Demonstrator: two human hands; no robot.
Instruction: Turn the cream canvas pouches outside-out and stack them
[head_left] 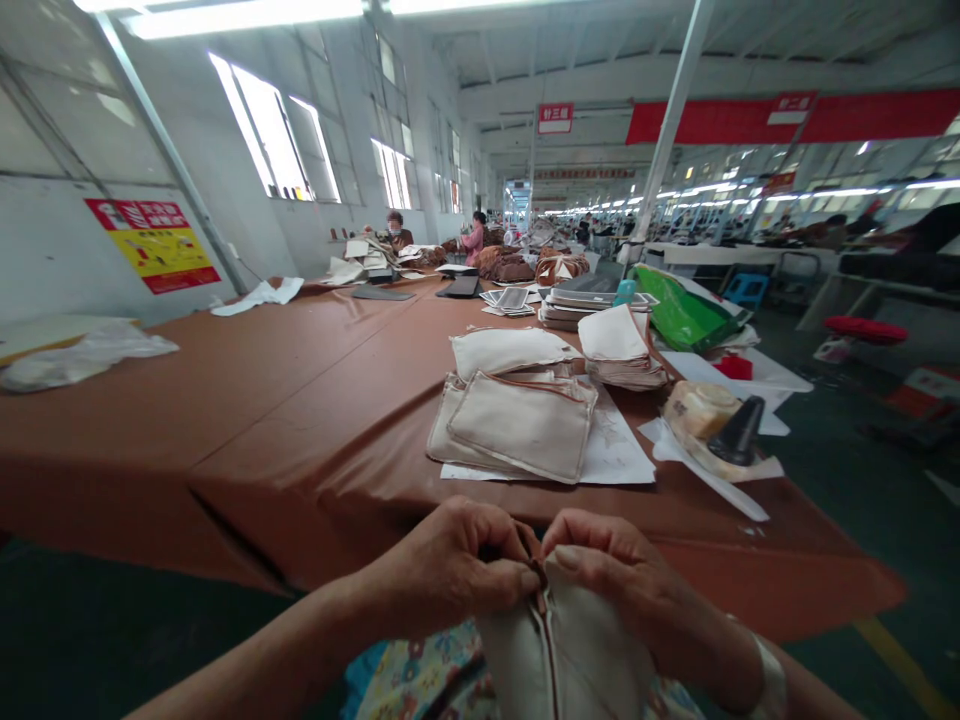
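A cream fabric pouch point(592, 640) with a brown zipper point(550, 650) hangs in front of me, over a flowered cloth on my lap. My left hand point(469, 560) pinches the brown top end of the zipper between thumb and fingers. Close beside it, my right hand point(611, 560) grips the pouch's upper edge, thumb on top. The fingertips of both hands nearly meet at the zipper end, and they cover the small parts there. On the table just beyond lie several similar cream pouches point(521, 425), overlapping on a white paper sheet point(619, 440).
A brown-covered table point(300, 400) stretches ahead. At its right are a stack of cream pieces point(619, 345), a black cone point(737, 432), a yellowish container point(701, 408) and a green bag point(686, 305). Farther back, a person in pink point(474, 235) is near heaped brown material point(510, 265).
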